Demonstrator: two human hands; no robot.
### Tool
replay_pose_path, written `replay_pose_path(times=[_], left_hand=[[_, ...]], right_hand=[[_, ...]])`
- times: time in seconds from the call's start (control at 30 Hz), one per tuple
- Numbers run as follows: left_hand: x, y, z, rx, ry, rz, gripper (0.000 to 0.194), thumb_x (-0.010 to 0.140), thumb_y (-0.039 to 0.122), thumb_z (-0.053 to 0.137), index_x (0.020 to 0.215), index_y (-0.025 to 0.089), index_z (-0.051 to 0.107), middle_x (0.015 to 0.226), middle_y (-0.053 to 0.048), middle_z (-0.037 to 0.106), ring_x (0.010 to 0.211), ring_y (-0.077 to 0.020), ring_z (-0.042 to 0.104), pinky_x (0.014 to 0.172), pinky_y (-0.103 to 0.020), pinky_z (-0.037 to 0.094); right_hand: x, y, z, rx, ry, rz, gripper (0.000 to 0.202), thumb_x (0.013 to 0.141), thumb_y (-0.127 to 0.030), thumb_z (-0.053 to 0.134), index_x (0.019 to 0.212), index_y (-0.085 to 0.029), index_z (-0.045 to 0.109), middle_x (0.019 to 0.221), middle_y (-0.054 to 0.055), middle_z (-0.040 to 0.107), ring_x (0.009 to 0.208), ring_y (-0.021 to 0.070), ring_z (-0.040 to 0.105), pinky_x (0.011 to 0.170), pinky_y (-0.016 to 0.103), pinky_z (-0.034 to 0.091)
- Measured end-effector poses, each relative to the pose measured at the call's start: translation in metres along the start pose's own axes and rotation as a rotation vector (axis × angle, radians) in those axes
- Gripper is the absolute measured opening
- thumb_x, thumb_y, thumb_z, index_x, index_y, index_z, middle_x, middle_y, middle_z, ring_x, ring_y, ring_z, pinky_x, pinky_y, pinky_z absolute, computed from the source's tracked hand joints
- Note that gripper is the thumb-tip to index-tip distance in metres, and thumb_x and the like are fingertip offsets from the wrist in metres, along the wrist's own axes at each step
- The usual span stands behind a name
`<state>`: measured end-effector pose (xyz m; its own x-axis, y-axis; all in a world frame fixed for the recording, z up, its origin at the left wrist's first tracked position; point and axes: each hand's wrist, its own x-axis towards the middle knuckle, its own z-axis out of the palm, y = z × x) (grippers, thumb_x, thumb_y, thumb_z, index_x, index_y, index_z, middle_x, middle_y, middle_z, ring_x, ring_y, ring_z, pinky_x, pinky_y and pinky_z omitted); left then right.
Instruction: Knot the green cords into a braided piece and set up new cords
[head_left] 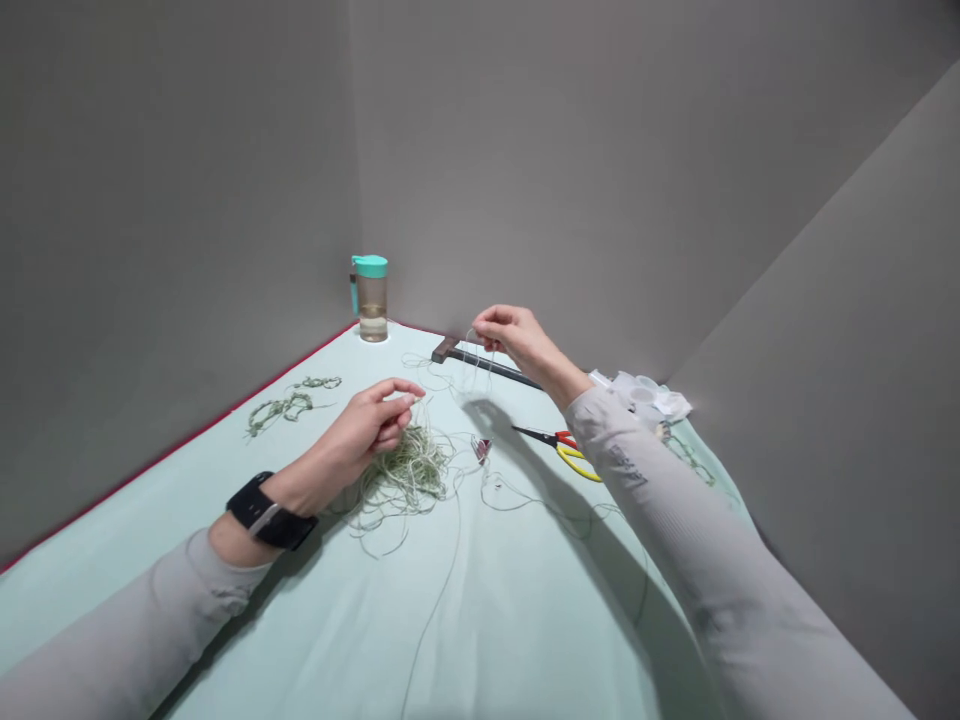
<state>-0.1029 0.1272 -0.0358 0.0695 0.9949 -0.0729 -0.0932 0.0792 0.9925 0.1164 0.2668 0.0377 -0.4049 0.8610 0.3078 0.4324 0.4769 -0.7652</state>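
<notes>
My right hand (514,335) is raised above the table, thumb and fingers pinched on a thin pale cord (476,365) that hangs down in loops. Lower and to the left, my left hand (384,420) is closed in a pinch over a tangled heap of green and white cord (409,470); what its fingertips hold, if anything, is too small to make out. A small dark red and silvery piece (481,449) lies just right of the heap, with strands around it. Scissors (566,450) with black blades and red and yellow handles lie partly behind my right forearm.
A bottle with a turquoise lid (373,300) stands in the far corner. Knotted green cord pieces (281,408) lie at the left. A dark bar with a block end (480,360) lies at the back. White plastic items (645,395) sit at the right by grey walls.
</notes>
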Motion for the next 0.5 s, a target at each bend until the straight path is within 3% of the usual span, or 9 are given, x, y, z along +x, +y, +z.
replay_pose_path(times=[0.1, 0.2, 0.3, 0.4, 0.5], left_hand=[[0.015, 0.007, 0.003, -0.072, 0.025, -0.019, 0.027, 0.106, 0.037, 0.073, 0.123, 0.016, 0.071, 0.108, -0.005, 0.074, 0.080, -0.0161, 0.071, 0.068, -0.031, 0.064], [0.042, 0.006, 0.016, -0.130, 0.043, -0.087, 0.025, 0.107, 0.038, 0.072, 0.118, 0.015, 0.071, 0.103, -0.004, 0.074, 0.076, -0.0145, 0.069, 0.064, -0.028, 0.062], [0.073, -0.003, 0.030, -0.178, 0.037, -0.153, 0.029, 0.107, 0.042, 0.071, 0.118, 0.015, 0.071, 0.100, -0.004, 0.073, 0.073, -0.0138, 0.068, 0.062, -0.027, 0.060], [0.094, -0.015, 0.034, -0.180, 0.049, -0.216, 0.029, 0.107, 0.042, 0.071, 0.118, 0.015, 0.071, 0.100, -0.003, 0.073, 0.072, -0.0137, 0.067, 0.061, -0.027, 0.060], [0.098, -0.020, 0.026, -0.177, 0.068, -0.245, 0.024, 0.107, 0.038, 0.071, 0.114, 0.015, 0.071, 0.095, -0.001, 0.071, 0.067, -0.0118, 0.064, 0.057, -0.024, 0.057]], right_hand=[[-0.027, 0.004, 0.023, -0.023, -0.102, -0.034, 0.022, 0.106, -0.036, 0.073, 0.111, -0.014, 0.073, 0.100, 0.003, 0.074, 0.082, 0.0154, 0.071, 0.077, 0.032, 0.063], [-0.053, 0.009, 0.047, -0.031, -0.145, -0.074, 0.007, 0.100, -0.014, 0.069, 0.093, -0.014, 0.073, 0.077, -0.003, 0.068, 0.070, 0.0131, 0.063, 0.072, 0.028, 0.053], [-0.065, 0.009, 0.063, -0.055, -0.156, -0.109, 0.020, 0.089, 0.000, 0.063, 0.081, -0.015, 0.073, 0.073, -0.003, 0.064, 0.074, 0.0142, 0.057, 0.078, 0.029, 0.045], [-0.056, 0.006, 0.063, -0.075, -0.212, -0.144, 0.023, 0.080, 0.006, 0.064, 0.072, -0.015, 0.072, 0.074, -0.002, 0.063, 0.077, 0.0140, 0.055, 0.084, 0.030, 0.043], [-0.028, 0.012, 0.047, -0.085, -0.482, -0.236, 0.016, 0.088, -0.006, 0.072, 0.095, -0.015, 0.083, 0.083, -0.003, 0.072, 0.083, 0.0144, 0.065, 0.088, 0.030, 0.048]])
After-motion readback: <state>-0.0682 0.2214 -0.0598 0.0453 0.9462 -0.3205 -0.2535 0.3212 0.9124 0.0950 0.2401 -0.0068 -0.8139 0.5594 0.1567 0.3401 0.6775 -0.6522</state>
